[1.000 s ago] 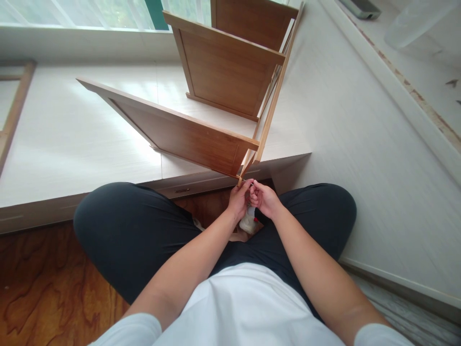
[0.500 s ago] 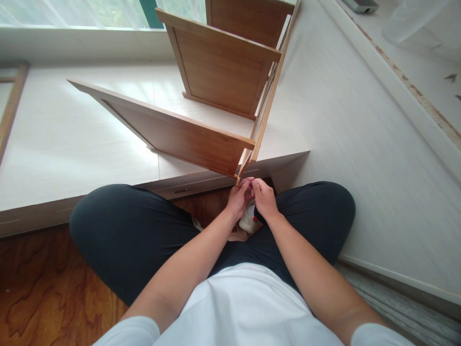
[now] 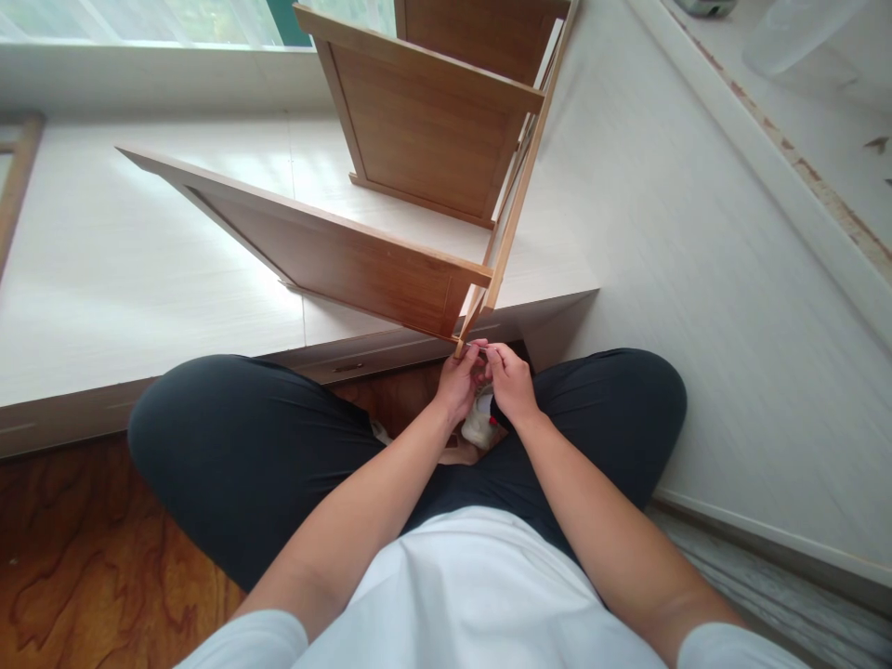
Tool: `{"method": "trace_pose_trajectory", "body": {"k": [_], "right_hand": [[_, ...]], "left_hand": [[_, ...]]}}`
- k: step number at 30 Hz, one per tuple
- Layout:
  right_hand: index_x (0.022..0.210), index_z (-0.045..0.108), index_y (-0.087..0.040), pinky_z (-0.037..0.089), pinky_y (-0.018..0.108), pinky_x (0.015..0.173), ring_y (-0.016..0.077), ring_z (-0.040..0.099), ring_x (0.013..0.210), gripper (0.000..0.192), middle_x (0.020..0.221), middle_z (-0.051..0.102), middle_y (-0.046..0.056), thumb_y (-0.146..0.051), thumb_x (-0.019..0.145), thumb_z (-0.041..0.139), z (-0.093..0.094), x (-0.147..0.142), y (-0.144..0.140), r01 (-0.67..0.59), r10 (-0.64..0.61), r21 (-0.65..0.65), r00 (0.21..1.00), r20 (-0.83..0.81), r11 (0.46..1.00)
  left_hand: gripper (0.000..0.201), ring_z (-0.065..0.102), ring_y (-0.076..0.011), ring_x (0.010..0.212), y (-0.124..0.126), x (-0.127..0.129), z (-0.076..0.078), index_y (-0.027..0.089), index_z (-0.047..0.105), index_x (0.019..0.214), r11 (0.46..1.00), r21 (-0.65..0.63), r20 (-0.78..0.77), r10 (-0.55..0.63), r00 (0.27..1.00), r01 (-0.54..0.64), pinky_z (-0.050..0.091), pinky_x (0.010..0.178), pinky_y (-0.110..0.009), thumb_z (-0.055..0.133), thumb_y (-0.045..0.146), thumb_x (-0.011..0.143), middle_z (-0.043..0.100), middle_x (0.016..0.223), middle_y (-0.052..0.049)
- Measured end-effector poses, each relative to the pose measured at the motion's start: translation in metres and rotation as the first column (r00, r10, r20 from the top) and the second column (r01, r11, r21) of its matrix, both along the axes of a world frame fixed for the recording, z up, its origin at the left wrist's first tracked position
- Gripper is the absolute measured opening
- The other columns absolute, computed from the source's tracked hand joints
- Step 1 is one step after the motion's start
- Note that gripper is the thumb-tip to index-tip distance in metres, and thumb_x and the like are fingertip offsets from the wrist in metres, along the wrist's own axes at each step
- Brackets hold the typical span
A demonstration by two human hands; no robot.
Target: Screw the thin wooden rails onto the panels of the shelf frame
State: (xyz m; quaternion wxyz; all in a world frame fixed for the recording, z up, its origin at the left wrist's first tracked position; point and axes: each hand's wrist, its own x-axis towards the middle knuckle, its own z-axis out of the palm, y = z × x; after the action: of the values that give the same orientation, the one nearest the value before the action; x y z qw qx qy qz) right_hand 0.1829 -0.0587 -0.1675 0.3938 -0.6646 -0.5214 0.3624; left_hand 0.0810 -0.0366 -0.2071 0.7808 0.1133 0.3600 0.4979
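A wooden shelf unit [image 3: 418, 121] with several panelled boards lies on its side on the white platform. Its near panel [image 3: 334, 246] slants left from a long rail [image 3: 519, 195]. At the rail's near lower end, just past the platform edge, both my hands meet. My left hand [image 3: 456, 386] has its fingers closed right beside the wooden end; what they hold is hidden. My right hand [image 3: 512, 381] pinches a thin, light rod-like piece [image 3: 479, 347], which points toward the wood. Its exact kind is too small to tell.
The white platform [image 3: 174, 242] runs along the window, with a drawer front beneath. On the right rises a pale side panel [image 3: 697, 307], its top ledge chipped. A translucent cup [image 3: 801, 37] stands up there. My bent knees flank the hands, above the wooden floor [image 3: 84, 557].
The view has shifted very slightly. Both hands stay at the rail's end, with no clear change in grip.
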Motion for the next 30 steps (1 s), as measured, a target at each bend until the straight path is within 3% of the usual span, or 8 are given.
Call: {"method": "trace_pose_trajectory", "body": {"k": [7,11,15,18,23,30], "right_hand": [[0.094,0.069,-0.024,0.041,0.025,0.057,0.0153,0.053,0.057,0.034,0.066,0.061,-0.001,-0.053,0.098,0.051,-0.004,0.002,-0.002,0.073,-0.073,0.002,0.997,-0.019,0.997],[0.085,0.066,-0.022,0.034,0.023,0.045,0.0117,0.046,0.046,0.033,0.058,0.057,-0.003,-0.053,0.093,0.057,-0.008,0.001,0.003,0.111,-0.137,-0.117,0.961,-0.24,0.987],[0.077,0.062,-0.019,0.027,0.022,0.038,0.0089,0.038,0.039,0.033,0.049,0.048,-0.005,-0.051,0.084,0.068,-0.009,0.002,0.01,0.005,-0.266,-0.382,0.726,-0.634,0.924],[0.074,0.061,-0.018,0.028,0.021,0.038,0.0084,0.039,0.038,0.032,0.048,0.047,-0.006,-0.047,0.082,0.071,-0.007,0.004,0.013,-0.087,-0.316,-0.456,0.608,-0.729,0.886],[0.075,0.06,-0.018,0.027,0.021,0.036,0.009,0.041,0.037,0.032,0.048,0.051,-0.004,-0.048,0.083,0.068,-0.005,0.003,0.011,-0.014,-0.343,-0.454,0.635,-0.692,0.891],[0.078,0.058,-0.021,0.027,0.02,0.035,0.0083,0.039,0.036,0.031,0.049,0.051,-0.006,-0.051,0.082,0.067,-0.004,0.001,0.008,0.101,-0.3,-0.339,0.734,-0.61,0.935]], "left_hand": [[0.033,0.053,-0.0085,0.068,0.0,0.0,-0.002,0.02,0.074,0.094,1.0,-0.016,-0.027,0.025,0.999,-0.025,0.039,0.057,-0.019,0.088,0.041,0.071,0.062,0.081,0.001],[0.035,0.053,-0.0086,0.066,-0.001,0.001,-0.004,0.019,0.074,0.094,1.0,-0.015,-0.055,0.023,0.998,-0.023,0.038,0.055,-0.019,0.087,0.042,0.071,0.06,0.075,0.001],[0.039,0.055,-0.0091,0.064,0.0,0.001,-0.008,0.017,0.074,0.095,1.0,-0.019,-0.083,0.014,0.996,-0.015,0.039,0.054,-0.02,0.086,0.045,0.071,0.06,0.073,0.0],[0.04,0.055,-0.009,0.061,0.0,0.001,-0.008,0.017,0.074,0.096,1.0,-0.025,-0.09,0.008,0.996,-0.011,0.039,0.054,-0.02,0.086,0.045,0.071,0.061,0.072,0.0],[0.036,0.055,-0.0082,0.064,-0.001,0.0,-0.005,0.018,0.075,0.093,0.999,-0.026,-0.09,0.029,0.996,-0.031,0.038,0.053,-0.019,0.087,0.043,0.07,0.062,0.076,0.0],[0.031,0.053,-0.0079,0.066,-0.002,0.0,0.001,0.018,0.077,0.093,0.999,-0.036,-0.11,-0.002,0.994,-0.002,0.038,0.054,-0.018,0.086,0.038,0.071,0.064,0.079,-0.001]]}}
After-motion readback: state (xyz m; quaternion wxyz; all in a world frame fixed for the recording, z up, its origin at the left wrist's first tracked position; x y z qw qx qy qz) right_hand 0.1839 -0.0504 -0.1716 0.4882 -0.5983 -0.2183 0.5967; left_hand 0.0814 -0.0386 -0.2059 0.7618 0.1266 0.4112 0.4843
